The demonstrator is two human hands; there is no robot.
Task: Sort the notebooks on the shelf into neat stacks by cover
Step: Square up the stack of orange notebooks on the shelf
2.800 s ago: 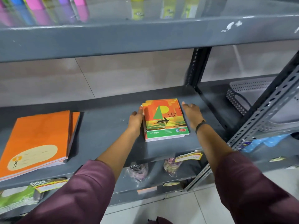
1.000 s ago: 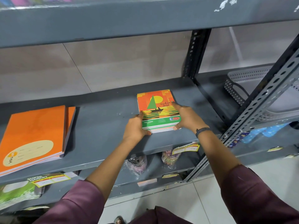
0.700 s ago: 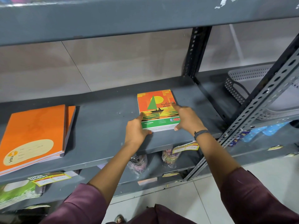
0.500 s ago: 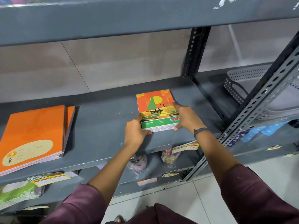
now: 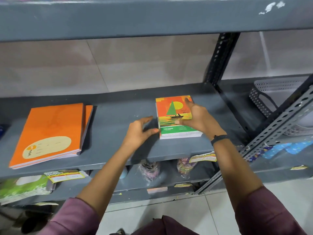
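Note:
A small stack of notebooks with a sailboat-at-sunset cover (image 5: 171,114) lies on the grey metal shelf (image 5: 118,119), right of centre. My right hand (image 5: 198,118) rests flat on top of this stack, fingers spread over its right half. My left hand (image 5: 139,132) hovers just left of the stack with fingers apart, its thumb near the stack's lower left corner. A larger stack of plain orange notebooks (image 5: 49,133) lies at the shelf's left end, its lower books sticking out to the right.
A perforated upright post (image 5: 218,56) bounds the shelf on the right; beyond it stands a grey mesh basket (image 5: 264,97). Another shelf board (image 5: 152,17) hangs close overhead. Below are green packets (image 5: 22,187), price tags and small wrapped items.
Both hands gripped the sailboat stack's sides before. Now my left hand has come off to the left and my right hand has slid on top of the cover.

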